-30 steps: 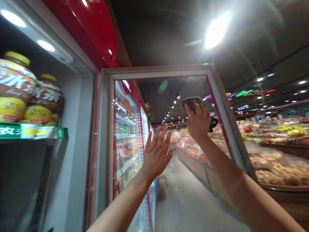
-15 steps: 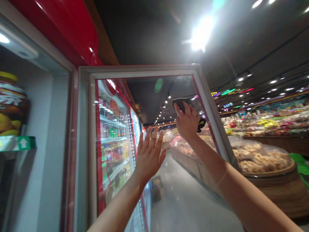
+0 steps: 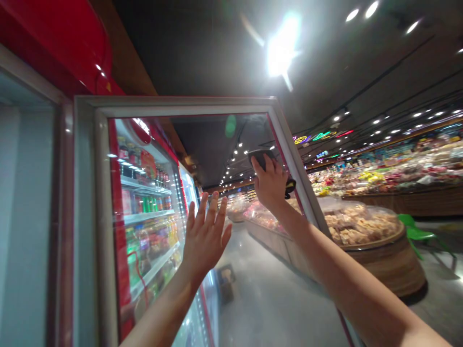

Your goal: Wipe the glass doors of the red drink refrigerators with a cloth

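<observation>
A glass cooler door (image 3: 184, 107) with a grey frame stands swung out in front of me. My left hand (image 3: 205, 237) is open, its palm toward the pane and its fingers spread upward. It appears to rest on the glass. Higher and to the right, near the door's outer edge, my right hand (image 3: 271, 185) presses a dark cloth (image 3: 258, 155) against the pane. Fingers cover part of the cloth, and a black end with a yellow mark pokes out beside the wrist.
Through the glass, shelves of drinks (image 3: 146, 185) show in a red-trimmed cooler. A box-like object (image 3: 226, 283) sits on the aisle floor. To the right stand a wooden display bin (image 3: 383, 270) of packaged food and a green chair (image 3: 419, 232).
My view has turned right, so the door and both hands sit further left. The large bottle in the open cooler has left the view. The cloth hand has dropped slightly relative to the door.
</observation>
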A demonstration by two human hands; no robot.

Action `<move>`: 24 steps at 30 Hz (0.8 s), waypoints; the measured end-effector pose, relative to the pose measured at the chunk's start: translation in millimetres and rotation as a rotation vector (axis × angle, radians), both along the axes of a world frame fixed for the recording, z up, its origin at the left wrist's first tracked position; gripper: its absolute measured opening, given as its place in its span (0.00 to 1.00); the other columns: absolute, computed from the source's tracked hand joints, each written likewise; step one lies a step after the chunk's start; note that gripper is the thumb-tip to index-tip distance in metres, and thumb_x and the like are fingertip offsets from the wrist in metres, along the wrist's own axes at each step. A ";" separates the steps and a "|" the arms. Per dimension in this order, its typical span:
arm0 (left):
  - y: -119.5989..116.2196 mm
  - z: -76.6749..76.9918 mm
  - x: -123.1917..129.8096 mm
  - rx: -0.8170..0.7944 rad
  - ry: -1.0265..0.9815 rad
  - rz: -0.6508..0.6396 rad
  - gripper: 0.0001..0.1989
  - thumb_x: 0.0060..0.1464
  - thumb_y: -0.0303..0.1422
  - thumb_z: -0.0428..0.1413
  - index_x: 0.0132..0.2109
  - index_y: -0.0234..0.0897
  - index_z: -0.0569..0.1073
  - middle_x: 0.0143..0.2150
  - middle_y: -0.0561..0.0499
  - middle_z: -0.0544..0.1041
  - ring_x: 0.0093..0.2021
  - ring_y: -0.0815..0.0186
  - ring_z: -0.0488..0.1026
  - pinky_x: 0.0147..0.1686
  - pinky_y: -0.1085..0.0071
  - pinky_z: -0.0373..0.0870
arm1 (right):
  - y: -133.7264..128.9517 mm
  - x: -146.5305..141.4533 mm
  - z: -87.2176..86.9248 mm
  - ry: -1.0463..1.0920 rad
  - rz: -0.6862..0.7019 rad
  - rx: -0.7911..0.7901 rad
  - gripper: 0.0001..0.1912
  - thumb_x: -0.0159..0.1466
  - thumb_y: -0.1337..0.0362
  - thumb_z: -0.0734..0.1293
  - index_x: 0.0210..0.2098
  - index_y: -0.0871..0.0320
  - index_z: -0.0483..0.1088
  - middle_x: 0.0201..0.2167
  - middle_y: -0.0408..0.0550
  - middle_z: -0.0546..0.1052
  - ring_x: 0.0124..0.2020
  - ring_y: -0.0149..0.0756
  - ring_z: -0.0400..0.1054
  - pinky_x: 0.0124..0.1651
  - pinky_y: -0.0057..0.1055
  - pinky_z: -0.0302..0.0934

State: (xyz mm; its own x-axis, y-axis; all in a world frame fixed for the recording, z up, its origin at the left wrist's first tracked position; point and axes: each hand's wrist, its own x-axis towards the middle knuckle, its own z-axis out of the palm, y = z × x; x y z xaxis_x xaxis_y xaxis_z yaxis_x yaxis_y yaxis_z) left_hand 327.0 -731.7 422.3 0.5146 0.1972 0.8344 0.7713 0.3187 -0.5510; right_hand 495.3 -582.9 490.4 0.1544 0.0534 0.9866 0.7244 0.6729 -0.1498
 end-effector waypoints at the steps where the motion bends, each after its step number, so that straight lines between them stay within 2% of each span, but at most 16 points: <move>1: 0.2 0.2 -0.2 0.001 0.004 -0.001 0.38 0.67 0.40 0.51 0.76 0.40 0.43 0.75 0.41 0.53 0.76 0.49 0.44 0.73 0.44 0.42 | -2.7 -1.3 4.5 -0.073 0.003 0.025 0.31 0.66 0.65 0.59 0.68 0.43 0.61 0.69 0.52 0.63 0.65 0.56 0.57 0.57 0.53 0.61; 4: 0.9 0.9 -1.0 0.004 0.014 -0.014 0.38 0.67 0.40 0.51 0.76 0.42 0.42 0.76 0.43 0.51 0.76 0.50 0.44 0.73 0.44 0.41 | 1.8 6.0 35.0 -0.167 0.010 0.059 0.31 0.68 0.66 0.57 0.69 0.41 0.58 0.72 0.46 0.59 0.68 0.50 0.54 0.60 0.49 0.59; 6: 1.0 1.4 -1.2 0.007 0.021 -0.025 0.38 0.67 0.40 0.51 0.76 0.43 0.42 0.76 0.44 0.49 0.76 0.51 0.44 0.73 0.45 0.41 | 13.2 17.9 56.0 -0.110 0.005 0.016 0.31 0.69 0.66 0.56 0.70 0.41 0.58 0.72 0.46 0.59 0.68 0.50 0.54 0.61 0.49 0.59; 8: 0.8 1.8 -0.9 0.006 0.023 -0.027 0.39 0.66 0.40 0.52 0.76 0.44 0.42 0.76 0.45 0.49 0.76 0.51 0.44 0.73 0.45 0.41 | 25.0 30.3 65.3 -0.030 -0.003 -0.051 0.30 0.69 0.65 0.56 0.70 0.43 0.58 0.71 0.48 0.61 0.66 0.51 0.57 0.59 0.50 0.61; 10: 0.4 2.0 -0.3 0.001 0.019 -0.023 0.39 0.66 0.40 0.52 0.76 0.43 0.42 0.76 0.44 0.49 0.76 0.51 0.44 0.74 0.45 0.40 | 32.2 38.6 57.1 0.004 -0.020 -0.092 0.30 0.69 0.65 0.56 0.70 0.44 0.58 0.70 0.49 0.62 0.65 0.51 0.59 0.58 0.49 0.62; 15: 0.2 1.9 0.3 -0.002 0.009 -0.026 0.38 0.66 0.40 0.52 0.76 0.41 0.44 0.76 0.42 0.51 0.76 0.50 0.44 0.73 0.45 0.40 | 27.1 37.0 -12.6 0.005 -0.123 -0.112 0.30 0.68 0.64 0.58 0.70 0.45 0.58 0.69 0.52 0.63 0.61 0.53 0.61 0.55 0.49 0.63; 17: 0.5 1.7 0.4 -0.006 0.004 -0.028 0.38 0.66 0.40 0.52 0.76 0.40 0.44 0.76 0.41 0.51 0.76 0.50 0.44 0.73 0.44 0.40 | 23.5 34.1 -27.6 0.013 -0.158 -0.120 0.30 0.68 0.64 0.59 0.70 0.47 0.59 0.69 0.55 0.64 0.60 0.55 0.62 0.54 0.51 0.63; 19: 0.5 1.7 0.6 -0.011 0.007 -0.025 0.39 0.66 0.40 0.52 0.76 0.41 0.43 0.76 0.41 0.50 0.76 0.49 0.43 0.73 0.44 0.40 | 22.5 33.9 -21.7 0.007 -0.171 -0.128 0.30 0.68 0.63 0.59 0.70 0.48 0.59 0.68 0.57 0.64 0.60 0.57 0.62 0.53 0.51 0.63; 22: 0.2 2.0 0.9 -0.018 0.010 -0.020 0.39 0.66 0.40 0.52 0.76 0.42 0.41 0.76 0.42 0.48 0.76 0.49 0.43 0.73 0.43 0.41 | 24.6 37.9 8.5 -0.012 -0.156 -0.133 0.30 0.69 0.64 0.58 0.70 0.49 0.58 0.68 0.57 0.65 0.60 0.57 0.61 0.52 0.50 0.64; 24: 0.0 2.3 0.7 -0.023 0.009 -0.023 0.39 0.67 0.41 0.52 0.76 0.43 0.40 0.77 0.43 0.47 0.76 0.49 0.43 0.73 0.43 0.41 | 26.8 40.5 18.1 -0.026 -0.153 -0.132 0.30 0.69 0.64 0.57 0.71 0.49 0.57 0.68 0.56 0.64 0.61 0.56 0.61 0.51 0.49 0.65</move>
State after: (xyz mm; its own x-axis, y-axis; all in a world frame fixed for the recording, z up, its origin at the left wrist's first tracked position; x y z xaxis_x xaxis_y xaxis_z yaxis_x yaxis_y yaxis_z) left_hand 327.7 -731.7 424.6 0.5272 0.2038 0.8250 0.7731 0.2879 -0.5652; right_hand 535.8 -556.1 508.5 0.1453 0.1605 0.9763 0.8212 0.5308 -0.2095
